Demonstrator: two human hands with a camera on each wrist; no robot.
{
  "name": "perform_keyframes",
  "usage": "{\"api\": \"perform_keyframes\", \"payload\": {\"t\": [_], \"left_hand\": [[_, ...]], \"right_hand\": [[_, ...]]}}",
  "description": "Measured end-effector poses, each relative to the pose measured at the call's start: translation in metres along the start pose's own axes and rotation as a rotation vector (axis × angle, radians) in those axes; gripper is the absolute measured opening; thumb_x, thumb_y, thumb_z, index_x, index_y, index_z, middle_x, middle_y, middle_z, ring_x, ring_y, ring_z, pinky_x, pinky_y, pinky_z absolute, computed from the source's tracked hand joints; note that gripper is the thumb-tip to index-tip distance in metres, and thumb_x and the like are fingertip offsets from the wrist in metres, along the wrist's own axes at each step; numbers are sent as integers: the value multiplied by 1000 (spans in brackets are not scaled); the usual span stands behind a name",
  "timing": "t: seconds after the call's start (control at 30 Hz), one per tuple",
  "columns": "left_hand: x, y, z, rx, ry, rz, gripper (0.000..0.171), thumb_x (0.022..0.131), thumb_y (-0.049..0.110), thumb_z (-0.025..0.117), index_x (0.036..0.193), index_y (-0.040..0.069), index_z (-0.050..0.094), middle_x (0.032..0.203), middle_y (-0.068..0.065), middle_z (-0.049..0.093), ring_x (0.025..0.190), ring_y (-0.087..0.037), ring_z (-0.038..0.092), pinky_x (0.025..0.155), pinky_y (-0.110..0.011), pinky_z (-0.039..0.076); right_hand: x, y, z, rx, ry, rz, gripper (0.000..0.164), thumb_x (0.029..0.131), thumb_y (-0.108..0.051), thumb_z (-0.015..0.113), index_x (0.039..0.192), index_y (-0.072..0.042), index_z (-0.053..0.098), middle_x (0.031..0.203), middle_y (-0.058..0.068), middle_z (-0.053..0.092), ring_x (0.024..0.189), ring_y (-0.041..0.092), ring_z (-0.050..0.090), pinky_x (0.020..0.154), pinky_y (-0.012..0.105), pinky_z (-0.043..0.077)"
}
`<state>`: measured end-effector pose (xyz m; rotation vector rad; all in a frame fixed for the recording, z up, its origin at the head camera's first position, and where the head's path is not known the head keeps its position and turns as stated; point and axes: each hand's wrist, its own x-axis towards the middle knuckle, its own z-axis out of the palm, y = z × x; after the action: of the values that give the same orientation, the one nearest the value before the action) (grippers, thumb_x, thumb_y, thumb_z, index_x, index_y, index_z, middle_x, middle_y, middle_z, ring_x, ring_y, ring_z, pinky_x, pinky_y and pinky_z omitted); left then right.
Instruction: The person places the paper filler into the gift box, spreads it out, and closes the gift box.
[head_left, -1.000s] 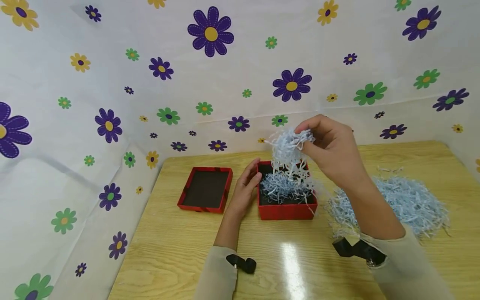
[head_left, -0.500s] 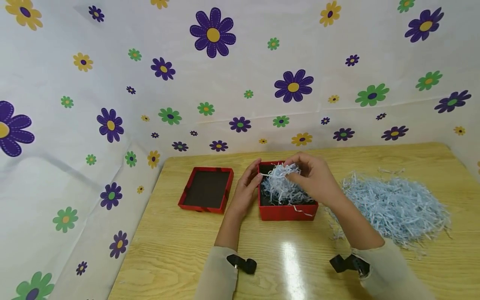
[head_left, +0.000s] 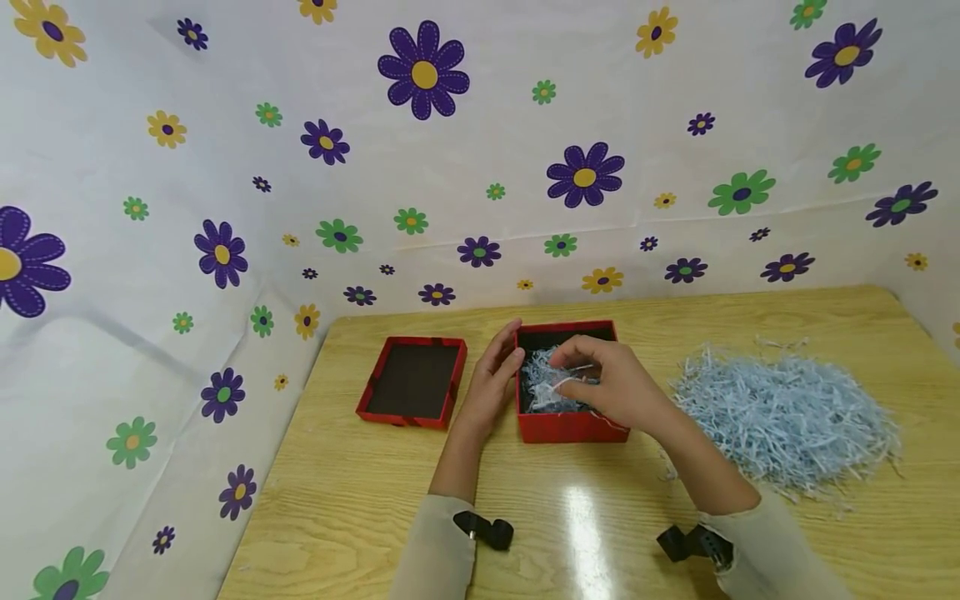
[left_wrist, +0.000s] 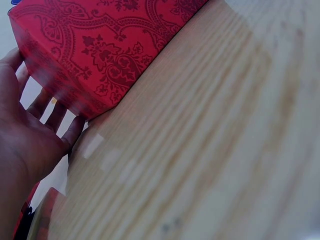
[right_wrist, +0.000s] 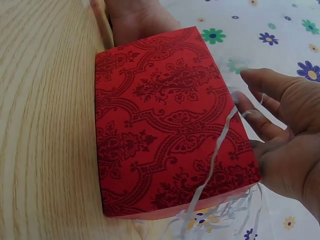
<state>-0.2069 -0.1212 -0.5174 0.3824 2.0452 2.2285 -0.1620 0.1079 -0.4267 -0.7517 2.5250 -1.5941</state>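
Observation:
A red box [head_left: 573, 428] with a dark lining stands on the table, holding pale blue shredded paper [head_left: 550, 373]. Patterned red sides show in both wrist views. My left hand [head_left: 491, 379] steadies the box's left side, its fingers extended along the wall in the left wrist view. My right hand [head_left: 606, 382] reaches over the box's right side into the shredded paper, thumb and fingers apart. One loose paper strip [right_wrist: 212, 162] hangs down the box's outside in the right wrist view, near the right fingertips.
Left of the box lies a red lid [head_left: 412, 380], dark inside facing up. A wide heap of pale blue shredded paper [head_left: 787, 421] spreads on the wooden table [head_left: 337, 508] at the right. A flower-printed sheet [head_left: 480, 150] hangs behind and at the left.
My right hand has come down with a clump of shredded paper, which now lies in the box, and its fingers have parted. The left hand has stayed at the box's side.

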Motion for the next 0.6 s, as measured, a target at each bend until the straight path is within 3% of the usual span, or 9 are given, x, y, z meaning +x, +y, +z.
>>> {"api": "perform_keyframes", "payload": {"t": [0.2,0.43,0.5,0.6], "left_hand": [[0,-3,-1,-1,-5,13,50,112,26,55,161,30,46,166,4,40,153,-22,34,124,-51,33],[1,-4,0,4,-1,18,50,111,26,56,161,30,47,165,3,41,155,-28,33,123,-51,34],[1,-5,0,7,-1,20,50,111,26,56,161,30,47,165,2,41,155,-29,33,123,-52,34],[1,-6,-1,16,2,21,51,111,28,57,161,30,47,166,1,41,154,-29,34,123,-52,34]], "right_hand": [[-3,-3,-7,-2,-22,3,29,96,-6,79,123,-6,70,125,18,70,119,38,67,104,58,53],[-17,-3,-29,-49,42,29,30,96,-9,78,125,-6,70,125,14,70,118,37,66,102,58,54],[-22,-3,-38,-53,79,47,29,97,-11,78,125,-5,70,125,13,70,118,36,66,103,55,55],[-30,-1,-55,-72,140,77,29,99,-15,76,126,-4,70,126,13,70,118,34,66,103,36,55]]}}
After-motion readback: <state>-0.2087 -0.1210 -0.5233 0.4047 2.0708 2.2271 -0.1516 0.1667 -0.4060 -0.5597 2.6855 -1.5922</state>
